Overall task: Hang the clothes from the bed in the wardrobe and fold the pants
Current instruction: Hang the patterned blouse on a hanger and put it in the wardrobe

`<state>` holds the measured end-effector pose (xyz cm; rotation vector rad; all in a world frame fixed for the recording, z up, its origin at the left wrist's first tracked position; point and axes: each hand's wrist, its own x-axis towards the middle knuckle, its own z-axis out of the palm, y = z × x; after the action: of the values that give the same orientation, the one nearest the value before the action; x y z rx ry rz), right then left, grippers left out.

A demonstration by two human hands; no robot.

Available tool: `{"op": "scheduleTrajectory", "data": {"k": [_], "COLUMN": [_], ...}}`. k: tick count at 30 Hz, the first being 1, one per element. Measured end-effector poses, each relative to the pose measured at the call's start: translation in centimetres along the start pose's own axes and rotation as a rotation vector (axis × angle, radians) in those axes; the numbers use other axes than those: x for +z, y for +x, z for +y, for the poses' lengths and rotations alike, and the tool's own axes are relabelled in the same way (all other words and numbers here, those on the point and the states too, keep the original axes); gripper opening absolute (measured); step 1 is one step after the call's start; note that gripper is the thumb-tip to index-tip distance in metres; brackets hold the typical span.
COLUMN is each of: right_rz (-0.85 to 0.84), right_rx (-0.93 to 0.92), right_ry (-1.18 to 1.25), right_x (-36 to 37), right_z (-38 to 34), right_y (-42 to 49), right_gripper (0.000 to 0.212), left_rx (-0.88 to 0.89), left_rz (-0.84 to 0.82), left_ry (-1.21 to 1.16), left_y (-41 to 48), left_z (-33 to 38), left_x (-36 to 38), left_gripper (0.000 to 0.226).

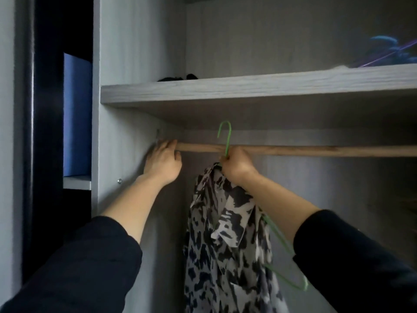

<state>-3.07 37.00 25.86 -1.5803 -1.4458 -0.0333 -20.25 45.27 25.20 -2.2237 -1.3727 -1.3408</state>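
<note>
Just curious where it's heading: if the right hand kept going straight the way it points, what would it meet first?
Probably the wooden rod: the right hand, gripping the green hanger, overlaps it here, though depth is unclear.

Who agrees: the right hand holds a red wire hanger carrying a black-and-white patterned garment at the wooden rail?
The head view shows the wire hanger is green, not red. The right hand does hold it, carrying the black-and-white patterned garment, at the wooden rail.

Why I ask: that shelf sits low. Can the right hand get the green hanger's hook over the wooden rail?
Probably yes: the right hand grips the green hanger, its hook above the wooden rail and clear below the shelf.
</note>
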Motion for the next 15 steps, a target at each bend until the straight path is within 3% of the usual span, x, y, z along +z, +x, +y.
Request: {"op": "scheduleTrajectory", "data": {"k": [7,13,15], "right_rz": [-0.171,-0.236,-0.255], "right_rx": [0.083,0.043,-0.024], "right_ry": [0.101,0.378,0.378], "right_x": [7.1,10.8,11.5], "right_z": [0.0,-0.9,-1.3], "right_y": [1.6,1.7,1.6], "right_gripper": [0.023,0.017,0.031], "left_rx": [-0.017,-0.072,-0.077], "left_rz": [0.096,0.099,0.102], "left_ry": [-0.165,-0.192,-0.201], "left_y": [0.9,1.0,1.1], "left_z": [-1.0,-0.9,-0.8], "left_x": [-0.2,-0.5,-0.8], "left_gripper": [0.039,0.043,0.044]}}
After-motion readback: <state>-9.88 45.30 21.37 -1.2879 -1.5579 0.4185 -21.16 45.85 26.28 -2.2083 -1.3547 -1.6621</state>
